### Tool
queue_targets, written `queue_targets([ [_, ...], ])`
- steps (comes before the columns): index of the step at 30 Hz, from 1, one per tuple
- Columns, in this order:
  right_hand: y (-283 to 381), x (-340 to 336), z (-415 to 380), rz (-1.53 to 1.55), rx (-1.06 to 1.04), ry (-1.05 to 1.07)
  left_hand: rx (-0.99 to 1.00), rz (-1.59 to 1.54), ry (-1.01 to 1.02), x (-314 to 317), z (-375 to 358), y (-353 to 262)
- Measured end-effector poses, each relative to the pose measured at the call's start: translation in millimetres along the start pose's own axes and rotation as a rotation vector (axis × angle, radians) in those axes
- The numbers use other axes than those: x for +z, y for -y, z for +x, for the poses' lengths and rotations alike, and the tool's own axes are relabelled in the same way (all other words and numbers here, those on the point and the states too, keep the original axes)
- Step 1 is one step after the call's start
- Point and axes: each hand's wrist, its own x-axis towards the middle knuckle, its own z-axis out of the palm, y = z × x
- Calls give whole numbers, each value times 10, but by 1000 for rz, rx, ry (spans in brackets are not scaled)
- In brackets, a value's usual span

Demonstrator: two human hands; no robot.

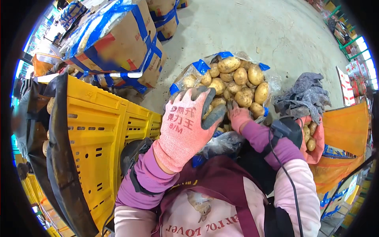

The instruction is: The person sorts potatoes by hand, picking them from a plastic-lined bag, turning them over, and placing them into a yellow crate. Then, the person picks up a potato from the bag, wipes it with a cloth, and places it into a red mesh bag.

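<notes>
Pale brown potatoes (237, 75) fill a container lined with clear plastic (189, 75) and edged with blue tape, in front of my body. My left hand (182, 122), in a pink glove with dark grey fingers, is held over the near left side of the potatoes. Its thumb stands apart from the fingers and nothing shows in its grasp. My right hand (239, 117), gloved alike, reaches down among the potatoes at the near side. Its fingertips are partly hidden there, and I cannot tell whether they grip a potato.
Yellow plastic crates (96, 130) stand close on my left, with black sheeting (65, 146) over one edge. Large cardboard boxes (112, 43) bound with blue tape lie beyond. On the right are a grey cloth (306, 93), a red bag (316, 146) holding potatoes, and orange mesh (343, 126).
</notes>
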Motion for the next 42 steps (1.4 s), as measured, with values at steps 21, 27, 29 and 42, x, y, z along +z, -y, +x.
queue_targets([
  [21, -516, -1221, -839, 2536, -775, 288, 50, -676, 32, 426, 166, -132],
  [27, -754, -1083, -773, 2217, -665, 37, 45, -565, 43, 444, 262, 105],
  [29, -777, -1024, -681, 2643, -718, 363, 38, -575, 84, 408, 315, 83],
  [42, -584, -1037, -706, 2289, -778, 127, 105, -462, 201, 443, 156, 197],
])
